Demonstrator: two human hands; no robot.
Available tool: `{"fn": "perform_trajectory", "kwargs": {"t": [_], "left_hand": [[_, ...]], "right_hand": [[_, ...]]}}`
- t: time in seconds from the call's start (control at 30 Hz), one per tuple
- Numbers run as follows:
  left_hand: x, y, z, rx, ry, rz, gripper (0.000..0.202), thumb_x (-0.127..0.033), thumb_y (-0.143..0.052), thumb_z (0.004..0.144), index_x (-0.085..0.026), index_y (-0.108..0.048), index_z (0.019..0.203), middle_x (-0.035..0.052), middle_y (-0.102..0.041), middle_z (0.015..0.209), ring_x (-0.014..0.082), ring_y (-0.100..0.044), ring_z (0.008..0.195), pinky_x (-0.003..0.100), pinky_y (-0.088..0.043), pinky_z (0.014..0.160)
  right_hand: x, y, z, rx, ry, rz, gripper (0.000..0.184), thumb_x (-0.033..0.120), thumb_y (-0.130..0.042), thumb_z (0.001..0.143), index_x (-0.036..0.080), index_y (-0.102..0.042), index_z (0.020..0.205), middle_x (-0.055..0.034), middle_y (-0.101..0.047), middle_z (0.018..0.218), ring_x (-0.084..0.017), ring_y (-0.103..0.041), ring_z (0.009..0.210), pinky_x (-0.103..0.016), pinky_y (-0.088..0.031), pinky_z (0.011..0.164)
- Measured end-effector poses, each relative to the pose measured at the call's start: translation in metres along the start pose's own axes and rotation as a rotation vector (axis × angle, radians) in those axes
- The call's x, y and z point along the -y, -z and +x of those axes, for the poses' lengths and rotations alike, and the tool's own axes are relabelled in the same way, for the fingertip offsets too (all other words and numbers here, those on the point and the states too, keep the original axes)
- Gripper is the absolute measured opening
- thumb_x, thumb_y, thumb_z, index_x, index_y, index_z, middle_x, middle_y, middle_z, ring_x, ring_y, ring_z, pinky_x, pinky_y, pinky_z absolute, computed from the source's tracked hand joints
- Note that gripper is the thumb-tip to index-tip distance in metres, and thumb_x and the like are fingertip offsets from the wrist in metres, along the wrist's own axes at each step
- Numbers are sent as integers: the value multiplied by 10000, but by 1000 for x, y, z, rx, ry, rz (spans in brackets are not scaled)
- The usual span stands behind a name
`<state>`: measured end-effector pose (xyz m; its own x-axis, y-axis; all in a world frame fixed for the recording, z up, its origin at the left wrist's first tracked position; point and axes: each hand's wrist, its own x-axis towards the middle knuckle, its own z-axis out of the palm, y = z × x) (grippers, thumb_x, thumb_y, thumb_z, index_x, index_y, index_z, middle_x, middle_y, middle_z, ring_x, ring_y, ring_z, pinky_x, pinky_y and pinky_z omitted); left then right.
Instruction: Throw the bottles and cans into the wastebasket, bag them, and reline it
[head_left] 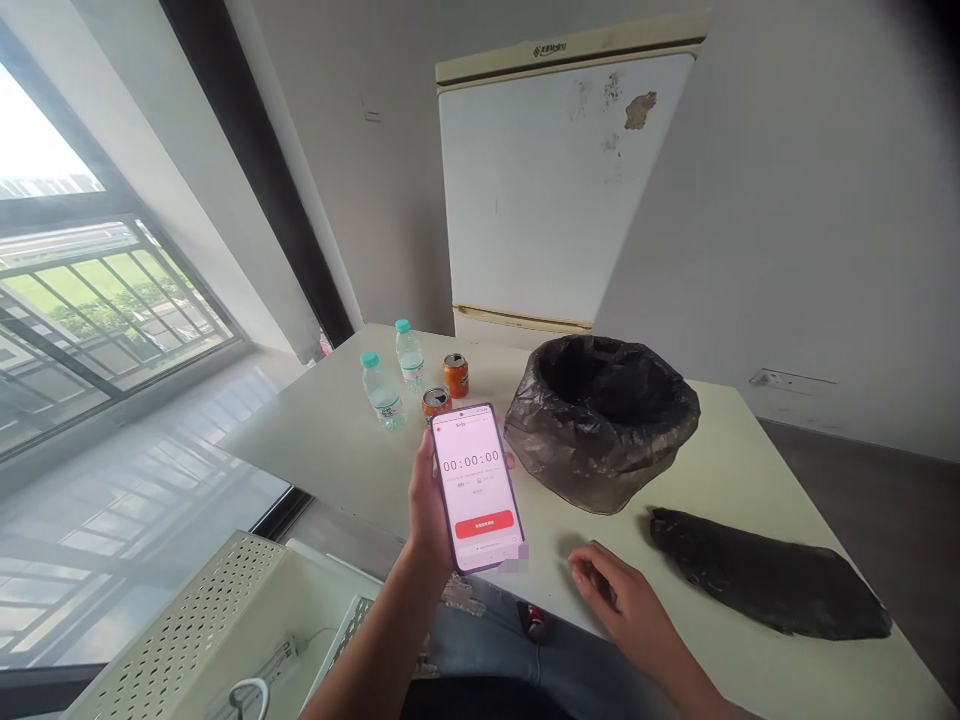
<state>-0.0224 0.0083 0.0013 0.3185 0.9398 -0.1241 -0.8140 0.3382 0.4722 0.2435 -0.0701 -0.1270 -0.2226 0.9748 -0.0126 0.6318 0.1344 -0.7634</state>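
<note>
My left hand (425,500) is wrapped round a smartphone (480,490), whose lit screen faces me and reads 00:00:00 above a red button. Loosely curled at the table's near edge, my right hand (615,590) is closed with nothing seen in it. Beyond the phone stand two clear plastic bottles with teal caps, a nearer bottle (382,395) and a farther bottle (410,358). Beside them are two orange drink cans, one can (456,377) in full view and a nearer can (436,403) partly hidden by the phone.
A container lined with a black plastic bag (600,450) stands open on the white table (322,410). A flattened black plastic bundle (772,575) lies at the right. Behind is a white fridge (555,190). At lower left sits a perforated pale cabinet (187,610) with a cable inside.
</note>
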Motion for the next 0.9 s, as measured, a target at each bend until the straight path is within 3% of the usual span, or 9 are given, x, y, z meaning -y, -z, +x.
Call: {"fn": "perform_trajectory", "kwargs": {"t": [0.3, 0.57, 0.73, 0.83, 0.9], "left_hand": [[-10, 16, -3, -20, -19, 7, 684, -657, -535, 970, -135, -582, 1409, 148, -781, 1060, 281, -784, 894, 392, -640, 813], [-21, 16, -12, 52, -112, -60, 720, -671, -494, 982, -132, -572, 1453, 163, -765, 1138, 280, -764, 915, 416, -619, 852], [-28, 15, -17, 18, -133, -14, 738, -677, -507, 976, -120, -575, 1455, 170, -772, 1078, 285, -765, 876, 393, -621, 778], [-40, 17, -25, -14, -183, 21, 736, -680, -507, 973, -118, -593, 1440, 170, -776, 1038, 281, -763, 819, 380, -620, 716], [-58, 23, -36, -56, -288, 37, 680, -643, -511, 984, -131, -614, 1420, 163, -768, 1104, 280, -761, 851, 396, -629, 733]], "right_hand": [[-9, 0, -3, 14, -23, -12, 325, 517, -468, 1053, 250, -653, 1041, -18, -660, 884, -168, -623, 738, -267, -491, 672], [-6, 5, -2, -15, -11, -21, 380, 559, -501, 1025, 242, -711, 1024, -61, -713, 900, -183, -652, 710, -259, -533, 636], [-4, 7, 0, -31, 19, -38, 399, 575, -517, 1008, 238, -729, 973, -42, -705, 817, -173, -647, 651, -245, -520, 588], [-8, 6, 0, -44, 24, -50, 380, 580, -555, 981, 243, -729, 960, -40, -724, 850, -177, -677, 685, -239, -537, 614], [-10, 6, -1, -72, 13, -43, 374, 597, -590, 950, 250, -731, 950, -42, -742, 876, -189, -705, 723, -233, -555, 636]]}}
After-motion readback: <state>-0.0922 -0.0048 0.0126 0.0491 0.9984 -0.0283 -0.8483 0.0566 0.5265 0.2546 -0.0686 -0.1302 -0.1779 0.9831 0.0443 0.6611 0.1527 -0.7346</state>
